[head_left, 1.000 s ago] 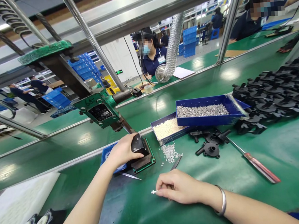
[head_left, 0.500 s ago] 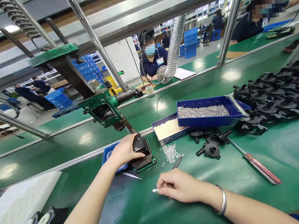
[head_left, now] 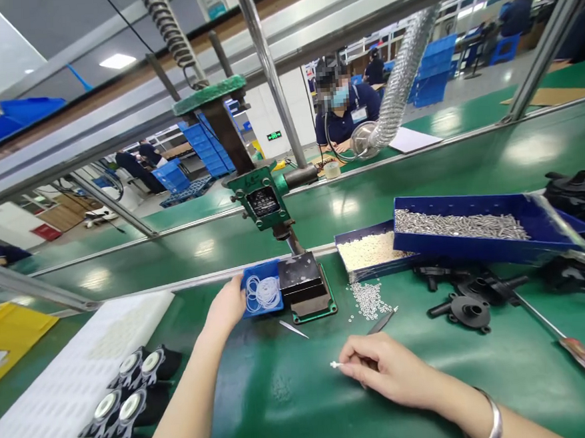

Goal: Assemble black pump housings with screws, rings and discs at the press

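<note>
pinching a white collared pin (head_left: 335, 365) in right hand (head_left: 389, 370), touching blue ring tray (head_left: 262, 270) with left hand (head_left: 227, 308) in unclear grip, risking a drop if loosened

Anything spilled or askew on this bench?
Small white rings lie loose on the green bench, in front of the blue tray of cream pieces; possibly a spill, possibly deliberate. The blue tray of metal pins sits askew, partly over that tray. No visible damage.
</note>
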`<state>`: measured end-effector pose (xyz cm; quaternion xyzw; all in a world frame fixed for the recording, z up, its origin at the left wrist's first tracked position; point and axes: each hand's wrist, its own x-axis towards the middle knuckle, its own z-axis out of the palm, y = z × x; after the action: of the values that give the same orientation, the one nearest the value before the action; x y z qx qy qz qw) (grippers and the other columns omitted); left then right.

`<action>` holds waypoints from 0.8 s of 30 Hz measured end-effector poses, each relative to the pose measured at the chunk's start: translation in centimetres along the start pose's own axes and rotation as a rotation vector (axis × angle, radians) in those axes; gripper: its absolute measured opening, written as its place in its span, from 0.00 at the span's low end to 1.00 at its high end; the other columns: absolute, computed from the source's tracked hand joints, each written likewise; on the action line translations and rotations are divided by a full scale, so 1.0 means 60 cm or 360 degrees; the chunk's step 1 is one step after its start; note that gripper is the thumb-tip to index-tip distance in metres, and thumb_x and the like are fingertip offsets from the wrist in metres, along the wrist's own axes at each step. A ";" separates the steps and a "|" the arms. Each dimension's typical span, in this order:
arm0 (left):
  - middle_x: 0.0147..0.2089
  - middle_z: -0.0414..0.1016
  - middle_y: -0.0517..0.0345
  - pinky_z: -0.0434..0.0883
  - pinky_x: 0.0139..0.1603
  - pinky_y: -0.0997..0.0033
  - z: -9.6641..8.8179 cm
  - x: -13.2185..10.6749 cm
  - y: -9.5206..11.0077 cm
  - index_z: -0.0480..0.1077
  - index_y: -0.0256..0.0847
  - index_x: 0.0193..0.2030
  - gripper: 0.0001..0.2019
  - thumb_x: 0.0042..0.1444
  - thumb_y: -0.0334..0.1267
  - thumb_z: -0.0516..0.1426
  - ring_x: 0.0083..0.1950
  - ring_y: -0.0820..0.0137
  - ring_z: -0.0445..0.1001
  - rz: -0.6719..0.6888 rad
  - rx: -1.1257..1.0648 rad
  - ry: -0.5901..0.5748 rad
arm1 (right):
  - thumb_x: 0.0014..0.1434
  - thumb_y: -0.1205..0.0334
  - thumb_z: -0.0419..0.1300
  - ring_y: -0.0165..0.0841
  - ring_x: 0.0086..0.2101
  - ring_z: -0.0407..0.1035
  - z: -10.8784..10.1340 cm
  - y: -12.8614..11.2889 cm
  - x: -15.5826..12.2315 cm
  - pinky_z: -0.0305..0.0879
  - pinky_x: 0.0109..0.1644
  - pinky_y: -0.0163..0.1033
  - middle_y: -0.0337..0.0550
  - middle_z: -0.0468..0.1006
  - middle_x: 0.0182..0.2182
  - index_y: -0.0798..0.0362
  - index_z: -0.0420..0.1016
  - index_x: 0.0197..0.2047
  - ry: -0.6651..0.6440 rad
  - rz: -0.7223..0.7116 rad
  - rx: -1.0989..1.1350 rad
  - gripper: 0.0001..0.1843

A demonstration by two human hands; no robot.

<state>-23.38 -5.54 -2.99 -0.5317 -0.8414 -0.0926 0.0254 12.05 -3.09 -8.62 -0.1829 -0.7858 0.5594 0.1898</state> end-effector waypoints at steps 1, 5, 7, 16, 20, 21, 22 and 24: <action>0.52 0.80 0.40 0.74 0.56 0.59 0.011 -0.008 -0.007 0.68 0.33 0.60 0.21 0.60 0.28 0.52 0.54 0.56 0.80 -0.0049 -0.0003 -0.0004 | 0.67 0.51 0.56 0.26 0.24 0.61 0.001 0.002 0.000 0.58 0.31 0.31 0.33 0.69 0.22 0.54 0.73 0.37 -0.0004 0.0006 -0.0010 0.15; 0.49 0.82 0.42 0.74 0.54 0.62 0.041 -0.027 -0.014 0.67 0.36 0.61 0.20 0.63 0.29 0.49 0.52 0.57 0.81 -0.0204 -0.0030 0.0089 | 0.68 0.50 0.56 0.27 0.24 0.63 0.002 0.012 0.002 0.58 0.31 0.31 0.34 0.69 0.22 0.53 0.73 0.38 -0.0020 0.0050 -0.0033 0.15; 0.49 0.82 0.40 0.75 0.53 0.59 0.047 -0.027 -0.015 0.68 0.34 0.60 0.20 0.63 0.29 0.48 0.51 0.55 0.81 -0.0245 -0.0042 0.0148 | 0.68 0.49 0.55 0.27 0.25 0.64 0.002 0.015 0.002 0.58 0.31 0.32 0.34 0.69 0.23 0.53 0.73 0.39 -0.0025 0.0075 -0.0047 0.16; 0.66 0.67 0.38 0.68 0.65 0.56 0.048 -0.067 -0.020 0.60 0.33 0.65 0.21 0.67 0.36 0.49 0.68 0.58 0.66 -0.0040 -0.0121 0.0389 | 0.70 0.48 0.51 0.28 0.27 0.66 -0.003 0.014 0.000 0.60 0.34 0.33 0.35 0.69 0.25 0.52 0.73 0.38 -0.0076 0.0129 -0.0206 0.18; 0.70 0.61 0.42 0.58 0.72 0.56 0.023 -0.121 -0.058 0.59 0.37 0.66 0.24 0.68 0.45 0.49 0.72 0.62 0.58 -0.0035 -0.0013 0.0381 | 0.70 0.47 0.51 0.28 0.27 0.66 -0.002 0.029 -0.007 0.62 0.35 0.32 0.36 0.71 0.25 0.50 0.73 0.38 -0.0130 0.0144 -0.0305 0.18; 0.71 0.61 0.43 0.56 0.73 0.53 0.012 -0.134 -0.079 0.59 0.38 0.67 0.24 0.68 0.47 0.49 0.73 0.61 0.58 -0.0073 0.0023 0.0368 | 0.69 0.46 0.51 0.29 0.27 0.67 -0.003 0.032 -0.008 0.63 0.35 0.31 0.36 0.72 0.25 0.50 0.73 0.38 -0.0137 0.0138 -0.0329 0.18; 0.71 0.60 0.43 0.55 0.73 0.50 -0.002 -0.148 -0.105 0.59 0.40 0.67 0.25 0.68 0.49 0.49 0.73 0.59 0.57 -0.0129 0.0058 0.0357 | 0.69 0.46 0.51 0.29 0.27 0.67 -0.003 0.034 -0.008 0.63 0.34 0.31 0.36 0.72 0.26 0.49 0.74 0.38 -0.0141 0.0125 -0.0348 0.18; 0.72 0.58 0.41 0.53 0.72 0.40 -0.031 -0.177 -0.166 0.59 0.41 0.68 0.27 0.67 0.52 0.49 0.74 0.52 0.54 -0.0279 0.0123 0.0328 | 0.68 0.45 0.52 0.29 0.27 0.69 -0.004 0.035 -0.007 0.64 0.34 0.30 0.36 0.74 0.26 0.49 0.75 0.38 -0.0135 0.0095 -0.0375 0.18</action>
<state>-27.83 -19.50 -3.93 -0.4424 -0.8806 -0.1161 0.1241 12.68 -2.42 -10.58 -0.2034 -0.8476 0.4760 0.1168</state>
